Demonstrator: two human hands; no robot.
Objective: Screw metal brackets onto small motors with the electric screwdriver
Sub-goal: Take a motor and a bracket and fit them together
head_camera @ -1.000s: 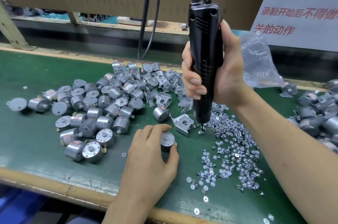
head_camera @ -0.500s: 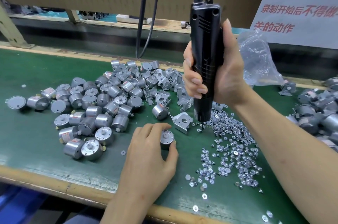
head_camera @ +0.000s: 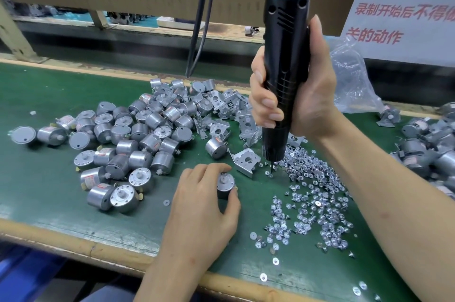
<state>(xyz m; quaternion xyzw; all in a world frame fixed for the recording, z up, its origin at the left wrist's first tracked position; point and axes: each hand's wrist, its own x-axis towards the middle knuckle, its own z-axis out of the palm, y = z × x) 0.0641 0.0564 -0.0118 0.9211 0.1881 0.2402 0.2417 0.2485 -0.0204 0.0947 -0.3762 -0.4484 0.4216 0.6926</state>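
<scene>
**Now: bit down among the screws, motor pinned upright**

My left hand [head_camera: 204,203] is curled over one small motor [head_camera: 225,184]. Thumb and fingertips pinch its can so that it stands shaft-up on the green worktop [head_camera: 49,203]. I judge I hold it that way to keep its face level for a bracket.

My right hand [head_camera: 305,94] is wrapped tight round the black electric screwdriver [head_camera: 285,67] and holds it upright. Its bit [head_camera: 271,168] is down at the near edge of the loose screws [head_camera: 315,193], I reckon to pick one up. Whether a screw sits on the tip I cannot tell.

Between the two hands lies a single metal bracket [head_camera: 245,161], near the held motor but not touching it, and not yet fitted.

Further left is the heap of bare motors [head_camera: 138,134], with a tangle of more brackets [head_camera: 221,109] behind it, handy for the left hand. Far right lie motors that look already bracketed [head_camera: 430,144]. A clear plastic bag [head_camera: 352,80] sits behind the right wrist. The screwdriver hangs from a ring overhead, presumably to carry its weight.
</scene>
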